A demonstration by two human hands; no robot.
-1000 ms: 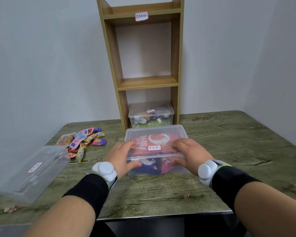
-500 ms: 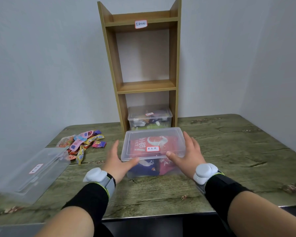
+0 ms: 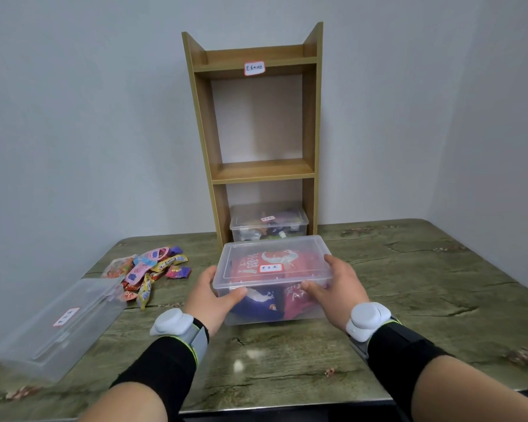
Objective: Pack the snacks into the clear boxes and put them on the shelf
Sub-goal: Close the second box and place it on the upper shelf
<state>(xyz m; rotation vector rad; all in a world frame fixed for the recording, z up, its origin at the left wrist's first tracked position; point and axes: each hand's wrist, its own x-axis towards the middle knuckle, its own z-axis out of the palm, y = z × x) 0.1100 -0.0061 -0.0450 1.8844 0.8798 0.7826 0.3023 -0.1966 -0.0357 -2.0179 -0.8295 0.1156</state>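
A clear lidded box [image 3: 273,257] packed with red and purple snack bags sits in front of the wooden shelf [image 3: 258,170]. My left hand [image 3: 212,295] grips its left side and my right hand [image 3: 337,281] grips its right side, thumbs on the front wall. Whether the box rests on the table or is raised a little, I cannot tell. A second packed clear box [image 3: 269,222] stands in the shelf's bottom compartment. An empty clear box [image 3: 61,325] lies at the left, beside a pile of small snack packets [image 3: 148,271].
The green table [image 3: 424,284] ends at a front edge near my forearms. The shelf's middle board and top board are bare. Grey walls close in behind and on the right.
My hands slid from the lid's top to the box's two sides and closed on it. The view tilted up, showing more of the shelf.
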